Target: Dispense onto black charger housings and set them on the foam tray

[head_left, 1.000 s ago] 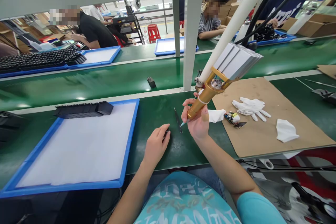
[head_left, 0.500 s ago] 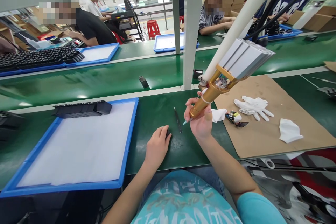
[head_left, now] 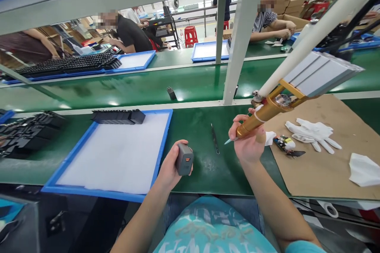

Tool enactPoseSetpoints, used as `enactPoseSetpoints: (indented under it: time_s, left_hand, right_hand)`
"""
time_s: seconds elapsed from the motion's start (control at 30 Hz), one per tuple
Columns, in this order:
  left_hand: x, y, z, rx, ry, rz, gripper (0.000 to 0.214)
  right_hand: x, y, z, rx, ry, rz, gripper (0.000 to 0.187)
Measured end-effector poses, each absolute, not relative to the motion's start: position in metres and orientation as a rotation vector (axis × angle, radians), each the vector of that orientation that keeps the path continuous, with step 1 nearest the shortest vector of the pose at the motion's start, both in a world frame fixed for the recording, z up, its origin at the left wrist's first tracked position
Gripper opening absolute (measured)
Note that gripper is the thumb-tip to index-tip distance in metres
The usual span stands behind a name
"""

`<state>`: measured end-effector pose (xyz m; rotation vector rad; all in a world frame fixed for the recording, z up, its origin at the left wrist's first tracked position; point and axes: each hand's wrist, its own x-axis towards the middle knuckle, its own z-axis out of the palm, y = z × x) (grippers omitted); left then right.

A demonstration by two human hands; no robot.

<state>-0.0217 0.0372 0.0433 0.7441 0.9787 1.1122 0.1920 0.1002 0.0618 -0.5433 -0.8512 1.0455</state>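
My left hand (head_left: 168,168) is wrapped round a dark grey power adapter (head_left: 184,159), held above the green bench with an end toward me that has an orange port. In my right hand (head_left: 248,149) is a gold-coloured hand tool (head_left: 255,121) with a pale blue pointed tip and a block of silver-grey plates at its upper end. The tool slants, its tip pointing down and left, apart from the adapter. Between my hands, slim black tweezers (head_left: 215,139) lie on the bench.
Left of me is a blue-rimmed tray (head_left: 165,139) with a row of black adapters (head_left: 118,117) along its far edge. On brown cardboard (head_left: 314,174) at right lie white gloves (head_left: 313,134) and a small circuit board (head_left: 284,143). A metal post (head_left: 234,51) rises behind the bench.
My left hand has lifted and turned the adapter, bringing its port end into view. My right hand keeps hold of the gold tool. The whole view has shifted left.
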Motion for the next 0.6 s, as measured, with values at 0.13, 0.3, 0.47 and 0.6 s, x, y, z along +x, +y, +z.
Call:
enactPoseSetpoints:
  time_s: [0.13,0.3,0.47,0.6]
  left_hand:
    - [-0.045,0.038,0.045,0.936,1.138,1.097,0.043]
    - [-0.096,0.089,0.049,1.599,1.725,0.996,0.043]
    - [-0.149,0.163,0.045,2.261,2.357,0.536,0.039]
    - [-0.167,0.189,0.038,2.288,2.469,0.485,0.034]
  right_hand:
    - [0.193,0.1,0.061,-0.568,-0.857,1.025,0.039]
    - [0.194,0.1,0.06,-0.601,-0.834,1.023,0.043]
    - [0.196,0.102,0.056,-0.596,-0.831,1.008,0.043]
    - [0.197,0.102,0.055,-0.597,-0.832,1.013,0.045]
